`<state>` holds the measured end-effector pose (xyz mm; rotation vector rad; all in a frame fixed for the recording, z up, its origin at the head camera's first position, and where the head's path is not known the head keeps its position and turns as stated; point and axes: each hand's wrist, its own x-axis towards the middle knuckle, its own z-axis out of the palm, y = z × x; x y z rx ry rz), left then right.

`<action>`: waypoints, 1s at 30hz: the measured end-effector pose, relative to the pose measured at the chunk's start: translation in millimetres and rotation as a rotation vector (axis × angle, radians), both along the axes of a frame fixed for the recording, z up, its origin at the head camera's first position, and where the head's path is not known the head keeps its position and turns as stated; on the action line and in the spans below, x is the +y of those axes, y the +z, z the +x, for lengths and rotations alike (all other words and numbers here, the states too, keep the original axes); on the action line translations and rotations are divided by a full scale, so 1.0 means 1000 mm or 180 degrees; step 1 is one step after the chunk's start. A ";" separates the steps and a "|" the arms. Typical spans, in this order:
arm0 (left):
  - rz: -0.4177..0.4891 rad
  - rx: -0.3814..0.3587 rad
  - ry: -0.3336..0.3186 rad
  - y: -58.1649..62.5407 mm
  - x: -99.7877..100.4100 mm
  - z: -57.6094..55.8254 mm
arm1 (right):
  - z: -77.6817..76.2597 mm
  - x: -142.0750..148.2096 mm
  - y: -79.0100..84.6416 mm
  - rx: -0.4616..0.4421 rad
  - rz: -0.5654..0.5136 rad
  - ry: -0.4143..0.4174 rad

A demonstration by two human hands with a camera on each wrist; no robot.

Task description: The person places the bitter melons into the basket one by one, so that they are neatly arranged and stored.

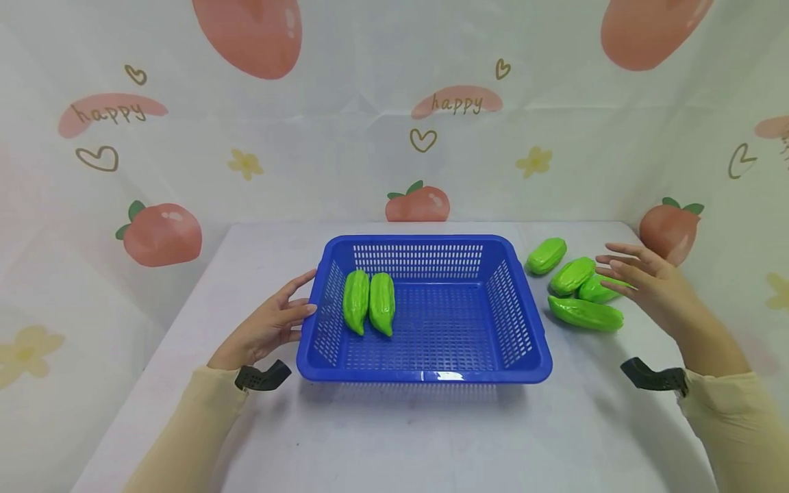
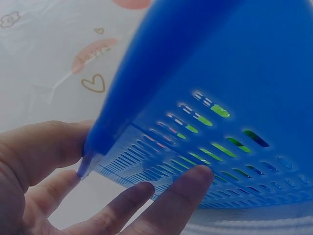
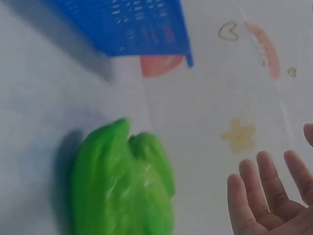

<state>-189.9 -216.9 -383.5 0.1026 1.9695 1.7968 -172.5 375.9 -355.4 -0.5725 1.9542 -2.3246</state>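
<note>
The left hand [image 1: 271,325] holds the left rim of the blue basket [image 1: 425,376], fingers against the outer wall. Inside, two green vegetables [image 1: 355,300] lie side by side near the left wall. The right hand [image 1: 668,294] is open, holding nothing, beside four loose vegetables [image 1: 585,314] lying right of the basket on the white table [image 1: 394,445].

- Blue rectangular plastic basket [image 1: 370,375], slotted lattice.
- Glossy bright-green ridged elongated vegetables [image 1: 355,301].
- White cloth backdrop [image 1: 339,178]: red fruit, yellow flowers, brown hearts.
- Beige fabric sleeves [image 1: 185,428].
</note>
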 end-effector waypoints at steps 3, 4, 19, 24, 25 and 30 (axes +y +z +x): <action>0.0027 0.0019 -0.0020 0.000 0.001 0.000 | 0.007 0.014 -0.016 0.0075 -0.0133 -0.0023; 0.0029 0.0024 -0.0024 0.000 0.001 0.000 | 0.010 0.018 -0.021 0.0087 -0.0164 -0.0038; 0.0036 -0.0008 0.0005 0.001 0.001 0.001 | 0.036 0.050 -0.074 -0.0261 -0.0173 -0.0245; 0.0045 -0.0016 0.0006 0.001 0.001 0.001 | 0.037 0.053 -0.082 -0.0437 -0.0071 -0.0225; 0.0044 -0.0016 0.0007 0.001 0.001 0.001 | 0.037 0.054 -0.084 -0.0467 -0.0032 -0.0210; 0.0042 -0.0015 0.0006 0.001 0.000 0.001 | 0.036 0.054 -0.086 -0.0611 0.0338 -0.0249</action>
